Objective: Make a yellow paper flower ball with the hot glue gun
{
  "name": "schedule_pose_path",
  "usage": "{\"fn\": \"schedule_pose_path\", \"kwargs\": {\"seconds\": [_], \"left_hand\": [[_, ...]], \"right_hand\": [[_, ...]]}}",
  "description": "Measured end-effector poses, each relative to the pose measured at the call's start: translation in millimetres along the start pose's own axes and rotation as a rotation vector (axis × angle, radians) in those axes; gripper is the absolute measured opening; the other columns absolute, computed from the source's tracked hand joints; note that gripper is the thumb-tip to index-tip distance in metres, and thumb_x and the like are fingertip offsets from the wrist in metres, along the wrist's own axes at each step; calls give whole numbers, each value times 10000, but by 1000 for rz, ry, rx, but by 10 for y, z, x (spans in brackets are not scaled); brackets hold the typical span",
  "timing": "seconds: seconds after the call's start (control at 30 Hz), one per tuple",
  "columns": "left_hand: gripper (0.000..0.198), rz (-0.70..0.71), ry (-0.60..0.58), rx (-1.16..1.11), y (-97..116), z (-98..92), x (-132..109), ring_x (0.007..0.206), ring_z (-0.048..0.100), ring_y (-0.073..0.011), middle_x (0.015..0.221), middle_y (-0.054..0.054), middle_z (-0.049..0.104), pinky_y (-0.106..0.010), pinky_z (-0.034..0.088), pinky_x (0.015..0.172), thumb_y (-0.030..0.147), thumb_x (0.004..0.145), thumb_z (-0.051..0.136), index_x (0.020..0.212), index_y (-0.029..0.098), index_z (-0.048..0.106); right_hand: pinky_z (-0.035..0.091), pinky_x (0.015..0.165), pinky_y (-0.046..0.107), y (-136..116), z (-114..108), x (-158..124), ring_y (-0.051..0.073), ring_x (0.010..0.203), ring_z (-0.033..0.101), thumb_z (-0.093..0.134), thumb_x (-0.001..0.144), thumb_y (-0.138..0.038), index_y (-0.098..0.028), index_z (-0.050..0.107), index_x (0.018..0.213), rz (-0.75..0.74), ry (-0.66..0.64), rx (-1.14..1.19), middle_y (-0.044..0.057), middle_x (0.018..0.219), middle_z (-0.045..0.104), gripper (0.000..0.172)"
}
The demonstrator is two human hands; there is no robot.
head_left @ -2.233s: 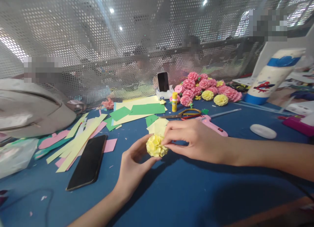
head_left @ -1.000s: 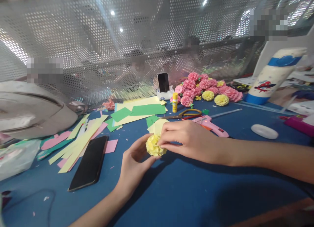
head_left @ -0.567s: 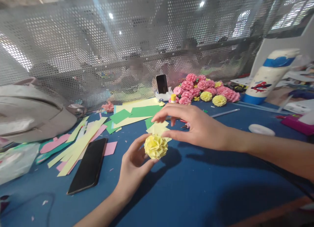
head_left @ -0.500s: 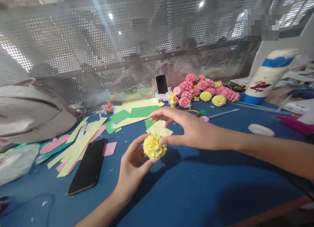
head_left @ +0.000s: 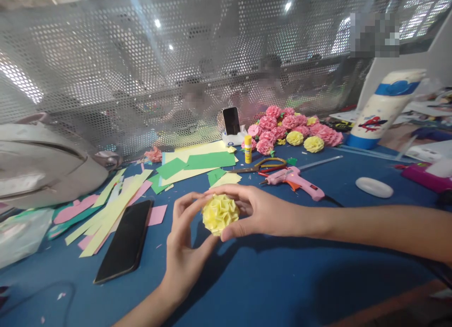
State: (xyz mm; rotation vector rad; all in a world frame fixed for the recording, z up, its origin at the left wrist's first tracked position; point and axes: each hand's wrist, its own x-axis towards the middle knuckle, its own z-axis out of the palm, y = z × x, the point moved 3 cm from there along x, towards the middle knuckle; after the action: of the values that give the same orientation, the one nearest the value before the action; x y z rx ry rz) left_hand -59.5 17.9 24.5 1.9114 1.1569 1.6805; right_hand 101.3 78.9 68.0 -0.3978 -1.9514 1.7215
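Cupping yellow paper flower above blue table: right hand, spread wider moments ago, now curls round it; left hand, half-curled, grips opposite side; flower seems steadier.

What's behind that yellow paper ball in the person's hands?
Beyond the yellow paper ball and the right hand, a pale yellow sheet and a green scrap show on the blue table. The ball's far side and whatever it blocks are hidden.
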Motion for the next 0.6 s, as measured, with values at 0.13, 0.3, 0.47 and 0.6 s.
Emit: {"fn": "schedule_pose_path", "kwargs": {"seconds": [0.13,0.3,0.47,0.6], "left_hand": [[464,-21,0,36,0,-15,12,1136,468,-239,1151,-52,471,-392,407,1011,245,824,725,1261,354,612],[459,-33,11,31,-15,-16,11,1097,480,-248,1120,-56,479,-411,423,984,256,803,747,1240,347,637],[461,-27,2,17,-21,-9,4,1105,480,-249,1126,-60,475,-415,431,982,242,810,736,1247,341,630],[462,-31,-2,-10,-13,-4,12,1162,474,-261,1174,-64,483,-428,416,1021,233,810,735,1245,338,621]], "right_hand": [[495,939,300,51,-20,11,171,1077,614,817,727,-279,-188,584,1194,-10,8,-29,50,1141,639,530],[508,888,291,65,-51,11,175,1030,627,834,704,-314,-168,604,1157,15,28,-47,51,1093,654,528],[507,882,292,48,-50,17,174,1019,627,823,719,-329,-163,610,1140,21,26,-77,54,1092,654,500],[501,930,315,8,-40,12,187,1072,620,816,730,-338,-180,591,1188,-9,9,-120,57,1154,640,534]]}}
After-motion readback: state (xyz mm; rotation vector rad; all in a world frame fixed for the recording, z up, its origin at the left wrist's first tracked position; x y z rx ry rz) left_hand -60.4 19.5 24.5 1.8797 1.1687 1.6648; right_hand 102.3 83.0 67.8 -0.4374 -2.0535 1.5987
